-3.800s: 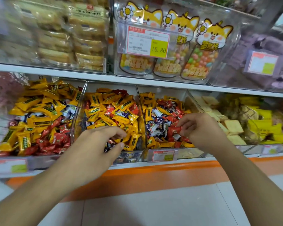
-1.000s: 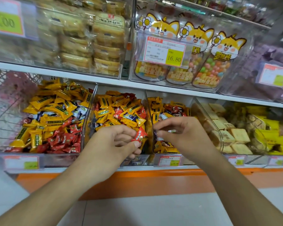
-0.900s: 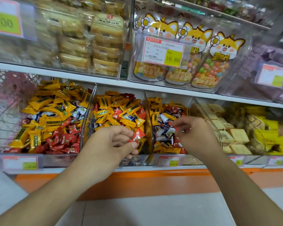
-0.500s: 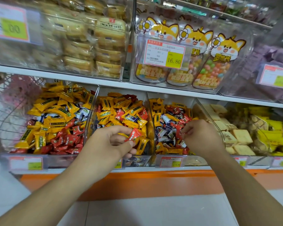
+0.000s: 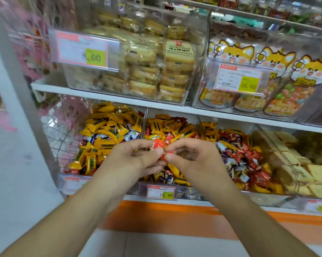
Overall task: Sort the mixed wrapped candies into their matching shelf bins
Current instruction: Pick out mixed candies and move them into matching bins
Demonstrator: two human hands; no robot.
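White shelves [image 5: 119,98] over an orange base strip [image 5: 175,217] hold clear bins [image 5: 267,138] of yellow and red wrapped sweets. At frame centre, left hand [image 5: 132,158] and right hand [image 5: 189,156] meet, fingertips pinching shiny red wrapped candies [image 5: 159,145] before the middle bin.

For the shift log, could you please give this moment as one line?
left hand: pinching red candy | right hand: pinching second red candy | place: before middle bin | phase: hands together
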